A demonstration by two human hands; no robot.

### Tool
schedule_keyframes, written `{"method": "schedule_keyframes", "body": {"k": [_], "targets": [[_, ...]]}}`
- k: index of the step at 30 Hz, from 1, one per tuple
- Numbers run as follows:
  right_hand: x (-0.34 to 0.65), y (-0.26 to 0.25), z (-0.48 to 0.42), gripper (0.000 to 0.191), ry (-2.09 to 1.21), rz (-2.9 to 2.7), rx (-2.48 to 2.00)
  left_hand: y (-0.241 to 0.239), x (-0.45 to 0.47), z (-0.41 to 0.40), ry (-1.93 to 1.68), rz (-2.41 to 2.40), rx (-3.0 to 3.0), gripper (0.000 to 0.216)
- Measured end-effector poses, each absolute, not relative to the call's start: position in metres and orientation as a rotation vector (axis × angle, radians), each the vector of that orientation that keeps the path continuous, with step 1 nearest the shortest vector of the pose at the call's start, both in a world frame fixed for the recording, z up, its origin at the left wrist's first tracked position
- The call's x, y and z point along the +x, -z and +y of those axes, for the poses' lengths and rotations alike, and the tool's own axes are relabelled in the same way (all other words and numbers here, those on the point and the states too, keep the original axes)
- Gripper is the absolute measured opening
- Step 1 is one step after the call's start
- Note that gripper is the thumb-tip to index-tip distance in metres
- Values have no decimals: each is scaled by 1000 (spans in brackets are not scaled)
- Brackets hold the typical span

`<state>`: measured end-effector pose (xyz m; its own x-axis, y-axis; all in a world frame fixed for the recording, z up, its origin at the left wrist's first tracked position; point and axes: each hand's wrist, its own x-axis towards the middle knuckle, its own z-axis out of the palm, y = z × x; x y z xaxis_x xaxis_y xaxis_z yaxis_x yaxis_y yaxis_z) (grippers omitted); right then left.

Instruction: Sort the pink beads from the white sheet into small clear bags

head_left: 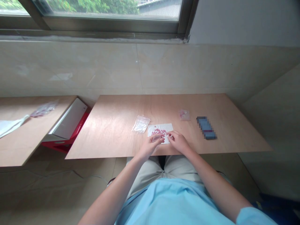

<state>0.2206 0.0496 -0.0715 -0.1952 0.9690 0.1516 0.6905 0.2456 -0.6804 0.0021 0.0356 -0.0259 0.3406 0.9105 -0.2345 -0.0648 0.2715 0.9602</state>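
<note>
A white sheet of paper (169,126) lies near the front edge of the table, with many small red-and-pink pieces (159,131) scattered over it. At its lower left, my left hand (151,145) is closed on what looks like a small clear plastic bag (157,137). My right hand (179,141) reaches over the sheet's right side, thumb and fingers pinched together; whatever they hold is too small to make out. Left of the paper rests a stack of clear plastic bags (141,124). Behind it to the right is a clear bag with a few pink pieces (184,115).
A blurred-out phone-like object (207,127) lies on the right of the wooden table (117,137). Across a gap on the left, another table (18,150) bears plastic bags (44,109) and white material (11,125). A red stool (79,129) stands under it. Wall and window are behind.
</note>
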Motion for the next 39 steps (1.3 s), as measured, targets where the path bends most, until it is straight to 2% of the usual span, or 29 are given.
{"method": "schedule_keyframes", "body": {"k": [3, 8, 13, 19, 23, 27, 31, 35, 39], "targets": [[215, 74, 48, 23, -628, -2009, -1525, 28, 2, 36, -830, 1002, 1030, 47], [213, 79, 50, 10, -573, -1954, -1569, 29, 3, 36, -844, 994, 1061, 45], [214, 81, 51, 16, -582, -1960, -1561, 25, 4, 35, -829, 971, 1055, 42], [213, 74, 48, 11, -647, -1997, -1508, 23, 5, 34, -823, 975, 1052, 38], [212, 66, 52, 11, -780, -1746, -1441, 24, 5, 33, -793, 1031, 1148, 36], [204, 45, 55, 24, -1019, -1378, -1358, 24, 6, 32, -745, 1077, 1283, 37], [188, 16, 47, 26, -1119, -1442, -1246, 23, 9, 31, -754, 1043, 1315, 40], [187, 9, 42, 22, -1068, -1617, -1264, 21, 10, 32, -792, 1006, 1255, 42], [206, 38, 47, 19, -861, -1694, -1428, 21, 7, 34, -817, 1025, 1180, 39]]}}
